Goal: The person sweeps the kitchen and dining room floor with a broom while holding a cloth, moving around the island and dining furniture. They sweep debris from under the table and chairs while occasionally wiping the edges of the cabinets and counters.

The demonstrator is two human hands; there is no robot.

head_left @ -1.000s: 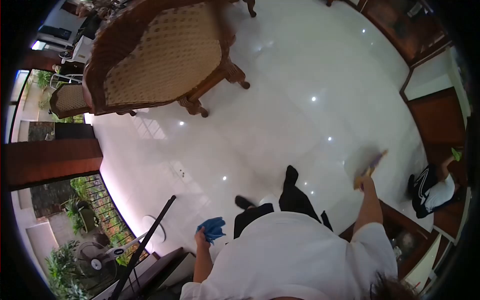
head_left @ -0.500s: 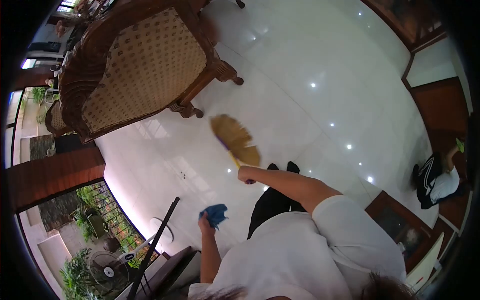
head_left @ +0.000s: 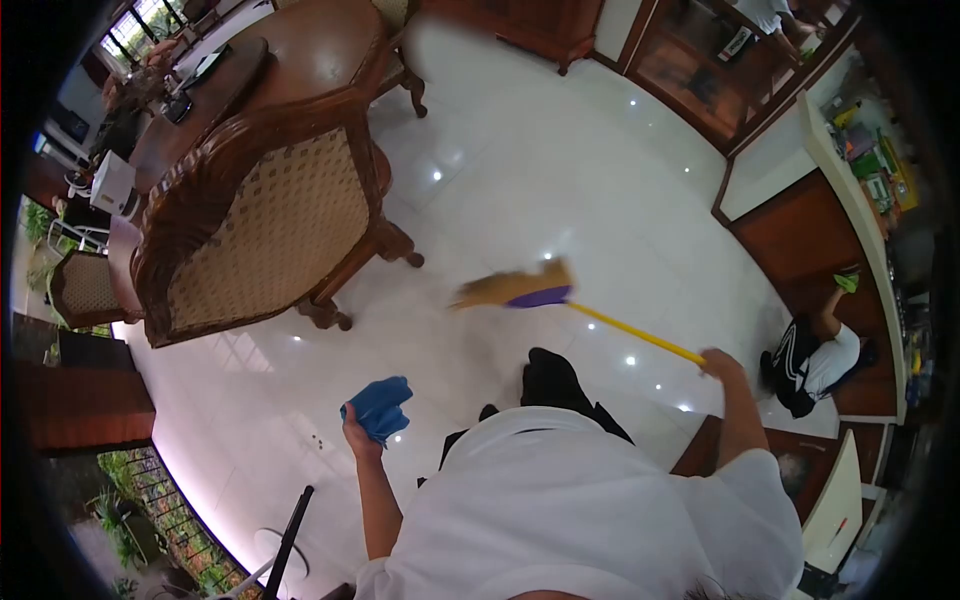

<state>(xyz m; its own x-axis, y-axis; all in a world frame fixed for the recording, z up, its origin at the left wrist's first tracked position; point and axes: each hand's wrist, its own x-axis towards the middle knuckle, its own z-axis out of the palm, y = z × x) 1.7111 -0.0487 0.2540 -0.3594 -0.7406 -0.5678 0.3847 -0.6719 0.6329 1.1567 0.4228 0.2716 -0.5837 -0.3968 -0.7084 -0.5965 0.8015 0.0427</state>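
Observation:
My right hand (head_left: 722,366) is closed round the end of the yellow handle of a soft broom (head_left: 640,333). The broom's tan bristles (head_left: 505,287), bound in purple, fan out over the glossy white floor ahead of my feet, slightly blurred. A crumpled blue cloth (head_left: 380,408) is gripped in my left hand (head_left: 362,440), held up in the air off to the left. Below that hand, a few small dark specks (head_left: 318,441) lie on the tiles.
A carved wooden chair (head_left: 275,225) with a woven-pattern back stands front left beside a wooden table (head_left: 310,50). At right, another person (head_left: 815,362) crouches by a counter (head_left: 870,210), a green cloth (head_left: 847,283) in hand. A black pole (head_left: 290,540) rises at lower left.
My right hand has moved to the right, and the broom now stretches out leftward from it. The left hand still holds the blue cloth. The view has shifted, showing more table and counter.

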